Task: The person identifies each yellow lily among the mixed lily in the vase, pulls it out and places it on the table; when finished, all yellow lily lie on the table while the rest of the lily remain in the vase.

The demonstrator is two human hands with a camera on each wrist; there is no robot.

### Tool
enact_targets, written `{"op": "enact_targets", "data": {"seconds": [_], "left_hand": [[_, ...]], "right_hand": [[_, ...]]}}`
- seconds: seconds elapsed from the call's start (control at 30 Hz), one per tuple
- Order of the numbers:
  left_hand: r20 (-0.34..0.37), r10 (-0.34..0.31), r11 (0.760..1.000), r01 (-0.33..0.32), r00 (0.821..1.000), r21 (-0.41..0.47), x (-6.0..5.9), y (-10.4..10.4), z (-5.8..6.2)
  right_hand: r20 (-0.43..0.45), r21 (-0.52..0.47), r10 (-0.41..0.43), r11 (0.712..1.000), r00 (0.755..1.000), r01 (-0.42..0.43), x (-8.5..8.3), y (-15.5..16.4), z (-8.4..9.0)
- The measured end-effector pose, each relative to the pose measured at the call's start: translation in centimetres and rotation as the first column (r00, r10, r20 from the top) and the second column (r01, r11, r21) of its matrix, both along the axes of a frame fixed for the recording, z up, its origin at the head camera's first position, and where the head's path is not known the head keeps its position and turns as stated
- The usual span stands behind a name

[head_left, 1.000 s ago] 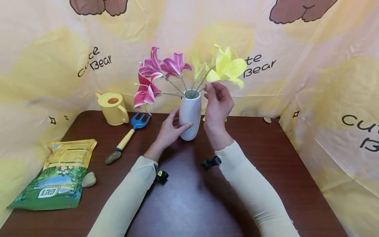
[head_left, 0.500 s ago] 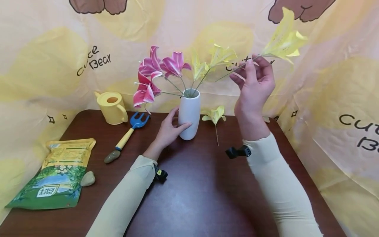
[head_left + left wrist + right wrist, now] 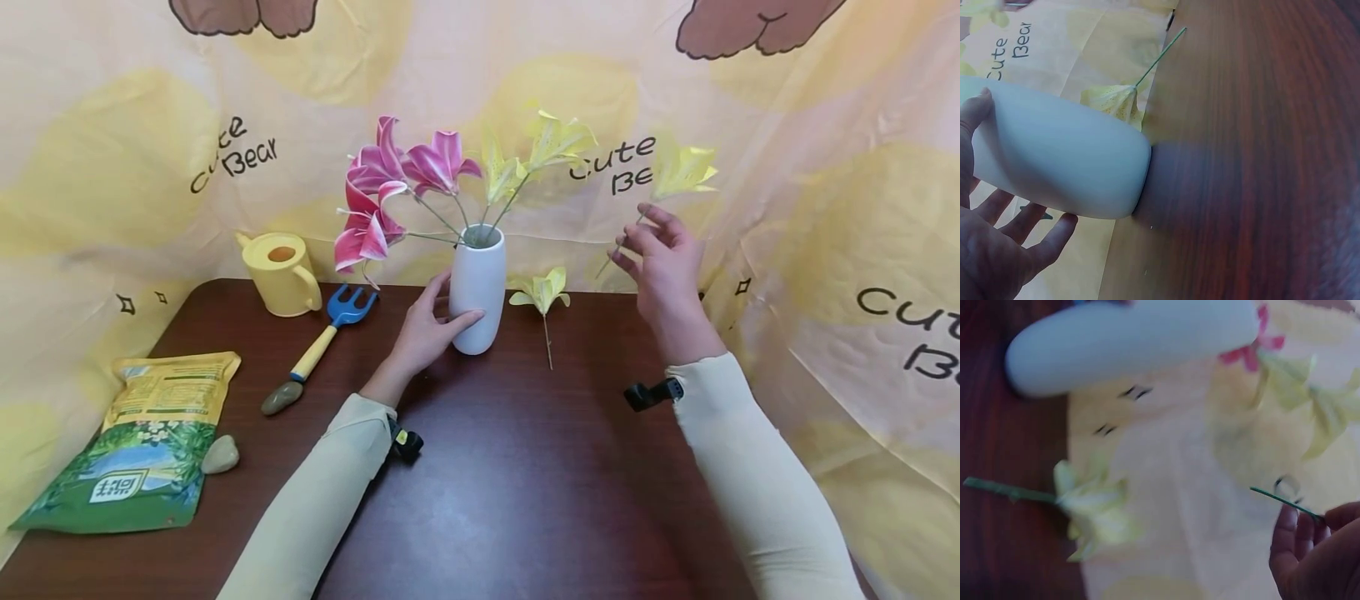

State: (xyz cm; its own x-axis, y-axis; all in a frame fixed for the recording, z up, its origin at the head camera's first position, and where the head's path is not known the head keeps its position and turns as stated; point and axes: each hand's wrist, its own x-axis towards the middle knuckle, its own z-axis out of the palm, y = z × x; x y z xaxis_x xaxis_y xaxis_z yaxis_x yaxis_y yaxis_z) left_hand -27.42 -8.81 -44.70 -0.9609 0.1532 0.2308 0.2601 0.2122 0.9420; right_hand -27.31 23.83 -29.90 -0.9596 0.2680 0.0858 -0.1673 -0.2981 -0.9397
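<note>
A white vase (image 3: 477, 304) stands upright near the table's far edge. My left hand (image 3: 431, 329) grips its lower part, thumb across the front; the left wrist view shows the fingers around the vase wall (image 3: 1072, 156). Pink lilies (image 3: 372, 225) lean left out of the mouth, and yellow lilies (image 3: 558, 142) rise on the right side. Well to the right, my right hand (image 3: 667, 275) pinches the green stem of a yellow lily (image 3: 682, 171) in the air, apart from the vase. Another yellow lily (image 3: 545, 292) lies on the table between vase and right hand.
On the left are a yellow watering can (image 3: 282, 271), a blue garden fork (image 3: 348, 307) with a yellow handle, two stones, one a dark stone (image 3: 282, 398) and one pale stone (image 3: 221, 455), and a green-yellow bag (image 3: 153, 450). A printed cloth (image 3: 585, 50) hangs behind the table.
My right hand has drawn a yellow lily away from the vase, up and to the right, and then lowered it. The lily on the table has come into view. My left hand stays on the vase.
</note>
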Motion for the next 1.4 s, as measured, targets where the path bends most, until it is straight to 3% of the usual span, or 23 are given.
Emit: {"op": "enact_targets", "data": {"seconds": [0.2, 0.37, 0.43, 0.67, 0.97, 1.17, 1.4], "left_hand": [[0.002, -0.002, 1.0, 0.003, 1.0, -0.005, 0.0, 0.0, 0.0], [0.003, -0.003, 1.0, 0.003, 1.0, -0.004, -0.1, 0.0, -0.1], [0.004, -0.004, 1.0, 0.004, 1.0, -0.002, -0.1, 0.0, 0.0], [0.009, -0.002, 1.0, 0.002, 1.0, -0.001, -0.1, 0.0, 0.0], [0.005, -0.003, 1.0, 0.003, 1.0, -0.005, -0.1, -0.1, -0.1], [0.006, -0.003, 1.0, 0.003, 1.0, -0.003, -0.2, -0.1, -0.1], [0.008, 0.0, 1.0, 0.0, 1.0, 0.005, -0.2, 0.0, -0.1]], "right_hand": [[0.186, 0.096, 0.097, 0.989, 0.978, -0.116, -0.8, 3.0, -3.6], [0.301, 0.219, 0.151, 0.95, 0.942, -0.222, -1.4, 4.6, -6.5], [0.339, 0.287, 0.164, 0.92, 0.927, -0.268, -1.3, 5.0, -7.5], [0.445, 0.502, 0.152, 0.774, 0.882, -0.387, -1.1, 6.0, -10.7], [0.485, 0.592, 0.153, 0.667, 0.861, -0.452, -1.3, 7.2, -13.7], [0.528, 0.571, 0.181, 0.647, 0.83, -0.505, -1.2, 6.8, -14.4], [0.527, 0.521, 0.218, 0.681, 0.822, -0.515, -1.4, 5.5, -15.1]]}}
